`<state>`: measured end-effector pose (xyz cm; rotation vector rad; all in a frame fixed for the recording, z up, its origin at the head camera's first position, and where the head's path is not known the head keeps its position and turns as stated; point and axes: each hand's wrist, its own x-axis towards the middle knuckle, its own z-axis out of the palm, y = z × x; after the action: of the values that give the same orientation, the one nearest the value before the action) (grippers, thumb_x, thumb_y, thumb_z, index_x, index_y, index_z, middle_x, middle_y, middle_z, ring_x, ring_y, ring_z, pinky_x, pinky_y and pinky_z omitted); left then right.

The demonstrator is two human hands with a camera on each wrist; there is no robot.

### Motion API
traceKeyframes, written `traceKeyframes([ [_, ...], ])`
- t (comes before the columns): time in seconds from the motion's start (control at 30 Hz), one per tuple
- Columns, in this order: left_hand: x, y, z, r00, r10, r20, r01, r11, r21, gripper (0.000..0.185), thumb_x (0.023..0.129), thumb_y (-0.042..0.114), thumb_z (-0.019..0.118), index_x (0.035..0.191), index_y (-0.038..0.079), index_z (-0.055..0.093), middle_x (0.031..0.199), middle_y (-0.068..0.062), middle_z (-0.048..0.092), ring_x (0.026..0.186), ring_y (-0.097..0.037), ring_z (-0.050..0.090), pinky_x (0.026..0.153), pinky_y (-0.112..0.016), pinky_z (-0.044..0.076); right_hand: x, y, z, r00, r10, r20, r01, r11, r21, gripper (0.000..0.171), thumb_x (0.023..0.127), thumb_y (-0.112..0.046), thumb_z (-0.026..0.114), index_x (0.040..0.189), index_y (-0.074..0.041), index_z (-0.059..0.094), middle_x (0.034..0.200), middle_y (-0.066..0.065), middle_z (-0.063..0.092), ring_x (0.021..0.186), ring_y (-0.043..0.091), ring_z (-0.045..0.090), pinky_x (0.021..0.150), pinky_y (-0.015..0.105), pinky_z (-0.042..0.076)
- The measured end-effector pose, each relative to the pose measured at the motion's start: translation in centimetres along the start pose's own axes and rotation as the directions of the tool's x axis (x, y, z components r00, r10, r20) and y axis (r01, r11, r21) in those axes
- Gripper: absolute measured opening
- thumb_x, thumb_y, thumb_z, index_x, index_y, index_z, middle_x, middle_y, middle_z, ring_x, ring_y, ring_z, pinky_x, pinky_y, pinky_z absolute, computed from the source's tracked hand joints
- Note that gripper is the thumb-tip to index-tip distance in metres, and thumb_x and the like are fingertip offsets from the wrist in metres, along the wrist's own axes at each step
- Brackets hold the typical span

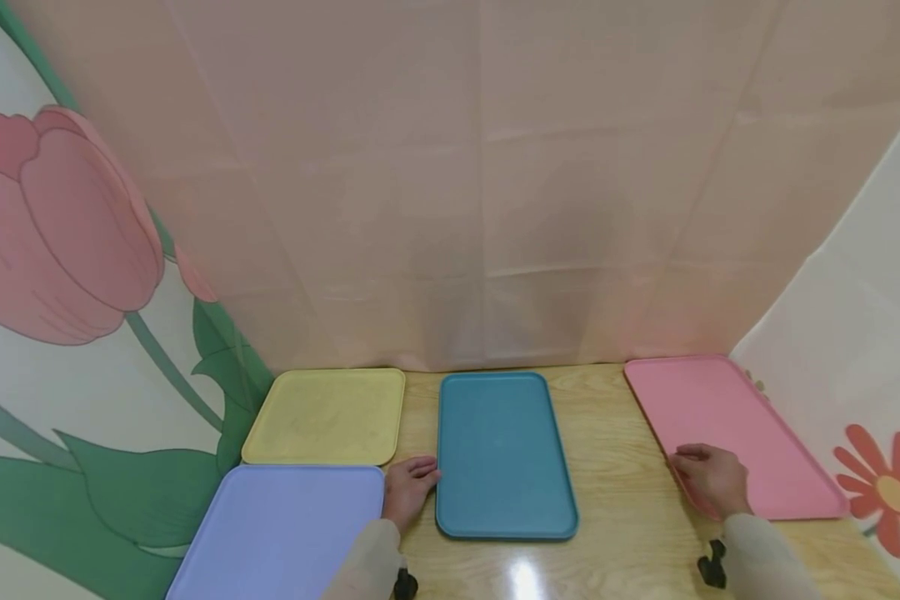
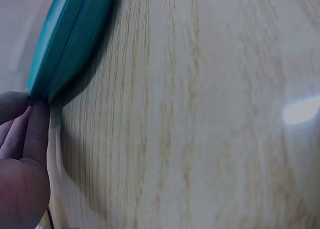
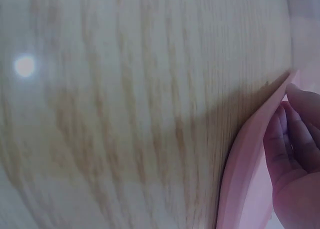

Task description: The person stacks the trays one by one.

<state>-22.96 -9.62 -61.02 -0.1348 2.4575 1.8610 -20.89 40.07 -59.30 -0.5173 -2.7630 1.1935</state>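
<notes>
At lower centre, the left hand (image 1: 408, 490) pinches the blue tray (image 1: 504, 454) by its rim; the right hand (image 1: 714, 481) (lower right) has fingers clamped on the pink tray (image 1: 750, 425).

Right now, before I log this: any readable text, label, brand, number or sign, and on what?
None readable in any view.
Blue tray, pink tray, yellow tray, purple tray: no marks on the visible faces.
Tulip and red flower: pictures only.
Black wrist piece: too small to tell.
</notes>
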Motion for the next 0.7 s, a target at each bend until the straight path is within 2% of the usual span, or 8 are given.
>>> traceKeyframes([
  [0.2, 0.0, -0.1, 0.0, 1.000, -0.002, -0.007, 0.002, 1.000, 0.001, 0.027, 0.089, 0.010, 0.076, 0.113, -0.002, 0.072, 0.108, -0.014, 0.073, 0.102, -0.025, 0.070, 0.083, -0.030, 0.059, -0.3, -0.3, 0.0, 0.998, -0.062, -0.022, 0.060, 0.996, -0.065, 0.032, 0.091, -0.021, 0.073, 0.104, 0.008, 0.072, 0.087, 0.014, 0.075, 0.069, 0.015, 0.066, 0.061, 0.029, 0.053],
  [0.33, -0.1, -0.1, -0.1, 1.000, -0.002, -0.004, 0.002, 1.000, -0.001, 0.027, 0.089, 0.009, 0.076, 0.113, -0.003, 0.072, 0.108, -0.015, 0.073, 0.102, -0.026, 0.070, 0.083, -0.031, 0.059, -0.3, -0.7, 0.1, 0.998, -0.050, -0.025, 0.048, 0.996, -0.073, 0.030, 0.091, -0.020, 0.073, 0.104, 0.007, 0.073, 0.088, 0.014, 0.075, 0.072, 0.014, 0.065, 0.060, 0.026, 0.051],
  [0.53, -0.1, -0.1, -0.1, 1.000, 0.010, -0.013, -0.010, 1.000, -0.001, 0.026, 0.089, 0.010, 0.075, 0.113, -0.001, 0.073, 0.108, -0.013, 0.074, 0.102, -0.025, 0.070, 0.085, -0.032, 0.058, -0.3, -1.0, 0.8, 1.000, -0.013, 0.015, 0.013, 1.000, -0.024, 0.032, 0.092, -0.020, 0.071, 0.109, 0.008, 0.071, 0.090, 0.014, 0.075, 0.072, 0.012, 0.065, 0.058, 0.024, 0.053],
  [0.7, -0.1, -0.3, -0.1, 0.999, 0.031, -0.009, -0.031, 0.999, 0.008, 0.025, 0.089, 0.010, 0.076, 0.112, 0.000, 0.073, 0.106, -0.012, 0.074, 0.101, -0.025, 0.070, 0.084, -0.032, 0.058, -0.6, -1.5, 1.3, 0.999, -0.032, 0.027, 0.033, 0.999, -0.015, 0.032, 0.093, -0.020, 0.071, 0.108, 0.008, 0.071, 0.090, 0.014, 0.074, 0.073, 0.013, 0.065, 0.059, 0.026, 0.054],
])
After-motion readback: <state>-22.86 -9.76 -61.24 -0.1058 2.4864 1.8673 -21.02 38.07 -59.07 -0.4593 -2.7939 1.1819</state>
